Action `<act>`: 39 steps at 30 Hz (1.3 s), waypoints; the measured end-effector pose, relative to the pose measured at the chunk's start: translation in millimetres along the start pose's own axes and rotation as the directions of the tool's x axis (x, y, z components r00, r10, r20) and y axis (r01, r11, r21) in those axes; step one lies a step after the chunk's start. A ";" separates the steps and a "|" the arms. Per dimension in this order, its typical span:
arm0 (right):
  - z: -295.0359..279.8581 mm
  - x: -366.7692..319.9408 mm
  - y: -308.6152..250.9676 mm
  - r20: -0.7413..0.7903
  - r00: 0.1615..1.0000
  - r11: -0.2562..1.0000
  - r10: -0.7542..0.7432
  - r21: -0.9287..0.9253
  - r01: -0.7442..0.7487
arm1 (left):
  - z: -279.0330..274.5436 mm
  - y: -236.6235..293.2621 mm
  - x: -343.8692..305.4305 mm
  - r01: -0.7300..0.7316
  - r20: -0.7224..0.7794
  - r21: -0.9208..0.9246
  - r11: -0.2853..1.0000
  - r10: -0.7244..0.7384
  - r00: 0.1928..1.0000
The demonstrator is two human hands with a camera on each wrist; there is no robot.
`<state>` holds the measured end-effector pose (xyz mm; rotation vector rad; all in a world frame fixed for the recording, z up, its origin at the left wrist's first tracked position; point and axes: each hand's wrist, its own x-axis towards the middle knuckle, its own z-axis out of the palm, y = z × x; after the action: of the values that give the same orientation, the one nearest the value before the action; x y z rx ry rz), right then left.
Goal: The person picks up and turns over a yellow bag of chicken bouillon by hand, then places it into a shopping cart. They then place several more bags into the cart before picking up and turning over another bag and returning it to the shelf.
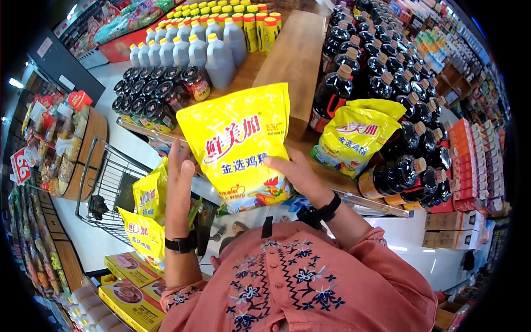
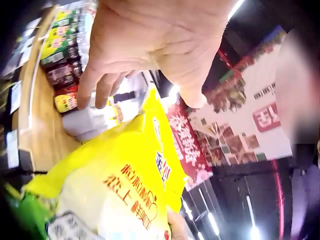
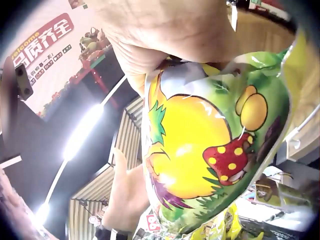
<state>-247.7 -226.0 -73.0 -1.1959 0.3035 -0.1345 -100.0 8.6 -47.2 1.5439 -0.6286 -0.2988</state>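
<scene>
A yellow bag of chicken bouillon [image 1: 238,133] is held up over the front edge of the display table. My right hand [image 1: 298,174] grips its lower right side, the thumb across the printed front and the fingers hidden behind. In the right wrist view that hand [image 3: 170,30] lies against the bag's colourful underside [image 3: 195,140]. My left hand [image 1: 180,182] is raised beside the bag's left edge, its fingers extended; the left wrist view shows this hand [image 2: 155,45] apart from the bag [image 2: 115,165]. Another yellow bag [image 1: 359,138] stands on the table to the right.
Dark bottles with cork-like caps [image 1: 398,110] crowd the table's right side. Black-lidded jars [image 1: 160,97] and white jugs [image 1: 221,61] stand at the left. A shopping cart [image 1: 105,182] with more yellow bags [image 1: 144,235] is at my left, near stacked yellow boxes [image 1: 130,299].
</scene>
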 end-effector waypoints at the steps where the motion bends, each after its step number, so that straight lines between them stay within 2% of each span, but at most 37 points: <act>1: -4.6 0.2 -0.4 -0.014 1.000 1.000 -0.013 0.000 0.013 | 4.7 -12.9 -9.5 0.048 -0.008 -0.078 0.996 -0.049 0.999; 2: -8.5 -0.6 0.0 -0.028 0.999 1.000 -0.022 0.001 0.022 | 9.9 -19.6 -18.8 0.098 -0.014 -0.155 0.983 -0.102 0.995; 3: -9.3 -2.1 -4.8 -0.049 0.997 0.998 -0.059 -0.029 0.057 | 16.3 -22.6 -22.1 0.166 0.117 -0.211 0.963 -0.143 0.983; 4: -11.7 -2.5 -3.5 -0.051 0.997 0.999 -0.052 0.011 0.052 | 28.6 -28.7 -25.5 0.154 0.189 -0.242 0.958 -0.109 0.976; 6: -17.7 -0.2 1.5 -0.049 0.998 0.995 -0.048 0.089 0.053 | 43.4 -42.8 -32.5 0.175 0.264 -0.191 0.966 -0.121 0.957; 13: -29.6 -8.8 4.1 -0.008 1.000 0.991 0.005 0.135 -0.004 | 76.4 -27.7 -46.1 0.232 0.126 -0.192 0.954 -0.211 0.969; 17: -36.5 -18.1 -2.8 0.145 0.988 0.980 0.047 0.184 -0.073 | 81.8 -30.2 -53.9 0.241 0.062 -0.183 0.953 -0.234 0.970; 23: -45.3 -20.6 -2.7 0.220 0.974 0.998 -0.063 -0.017 0.068 | 79.7 -25.7 -52.9 0.236 0.098 -0.149 0.960 -0.223 0.970; 27: -38.9 -14.9 3.6 0.137 0.984 0.986 -0.112 -0.109 0.128 | 70.2 -42.1 -36.3 0.221 0.139 -0.146 0.964 -0.202 0.970; 31: -24.8 -14.0 0.9 0.104 0.992 0.975 -0.071 -0.204 0.091 | 66.2 -52.8 -18.0 0.289 0.138 -0.181 0.940 -0.267 0.954; 34: -21.8 0.9 9.6 0.088 0.993 0.965 -0.084 -0.241 0.103 | 64.9 -72.7 -6.7 0.290 0.077 -0.204 0.935 -0.280 0.957; 39: -15.1 41.7 9.7 0.064 0.993 0.952 -0.096 -0.285 0.110 | 54.1 -72.2 31.3 0.207 0.017 -0.298 0.932 -0.212 0.977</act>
<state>-213.1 -246.9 -93.8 -1.5032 0.2211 -0.1544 -89.6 -56.1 -116.7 1.3197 -0.3850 -0.5199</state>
